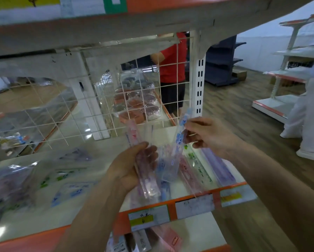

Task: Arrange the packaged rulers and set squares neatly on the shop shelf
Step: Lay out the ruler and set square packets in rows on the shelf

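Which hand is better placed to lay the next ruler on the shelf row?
Probably right. The right hand pinches a single blue ruler over the laid rulers; the left hand grips a pink bundle and sits further from them.

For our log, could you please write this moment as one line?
left hand: grips pink ruler pack; right hand: pinches blue ruler pack; over shelf

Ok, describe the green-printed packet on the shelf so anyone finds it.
On the white shelf with the orange front edge, look near its right end, below the right hand. Of three long clear packets there, the green-printed packet lies between a pink packet and a purple packet.
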Action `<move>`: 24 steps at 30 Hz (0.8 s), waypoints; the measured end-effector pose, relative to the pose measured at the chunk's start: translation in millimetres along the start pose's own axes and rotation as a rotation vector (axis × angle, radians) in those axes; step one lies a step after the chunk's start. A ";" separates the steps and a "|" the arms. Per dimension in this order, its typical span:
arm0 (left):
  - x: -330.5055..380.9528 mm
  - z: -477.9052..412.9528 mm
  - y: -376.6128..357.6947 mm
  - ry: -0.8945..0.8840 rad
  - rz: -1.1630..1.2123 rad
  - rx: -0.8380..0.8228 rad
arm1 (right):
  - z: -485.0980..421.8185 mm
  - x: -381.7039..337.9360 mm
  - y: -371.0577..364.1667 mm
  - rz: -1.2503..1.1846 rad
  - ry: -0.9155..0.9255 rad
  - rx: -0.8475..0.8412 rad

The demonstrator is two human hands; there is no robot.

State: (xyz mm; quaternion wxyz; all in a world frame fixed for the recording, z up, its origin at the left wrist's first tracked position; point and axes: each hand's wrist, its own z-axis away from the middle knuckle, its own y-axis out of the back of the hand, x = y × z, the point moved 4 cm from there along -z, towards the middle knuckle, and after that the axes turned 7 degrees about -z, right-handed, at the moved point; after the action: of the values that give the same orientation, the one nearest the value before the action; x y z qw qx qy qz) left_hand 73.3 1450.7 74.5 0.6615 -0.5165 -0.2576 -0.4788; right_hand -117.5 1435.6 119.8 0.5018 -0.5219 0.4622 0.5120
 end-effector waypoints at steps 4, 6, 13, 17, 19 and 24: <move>12.0 -6.1 12.8 -0.036 -0.050 0.042 | -2.9 -5.2 26.9 0.029 0.019 0.082; 17.0 -5.6 18.9 -0.044 -0.051 0.052 | -4.4 -2.9 32.3 0.057 0.012 0.094; 21.6 2.9 36.9 -0.068 -0.058 0.097 | -15.1 15.5 26.2 0.290 -0.035 0.017; 19.1 6.2 44.0 -0.042 -0.045 0.114 | -29.4 20.7 24.0 0.342 -0.001 0.053; 17.7 6.0 45.7 -0.031 -0.042 0.116 | -34.3 23.8 22.3 0.349 -0.008 0.039; 14.8 5.5 41.6 -0.014 -0.038 0.099 | -44.0 17.8 24.1 0.257 -0.007 0.027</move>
State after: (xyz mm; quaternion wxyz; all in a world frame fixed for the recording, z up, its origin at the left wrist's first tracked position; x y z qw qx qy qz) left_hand 117.6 1450.7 70.6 0.6752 -0.4814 -0.2956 -0.4743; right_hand -137.6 1390.6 99.6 0.4409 -0.4498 0.5305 0.5674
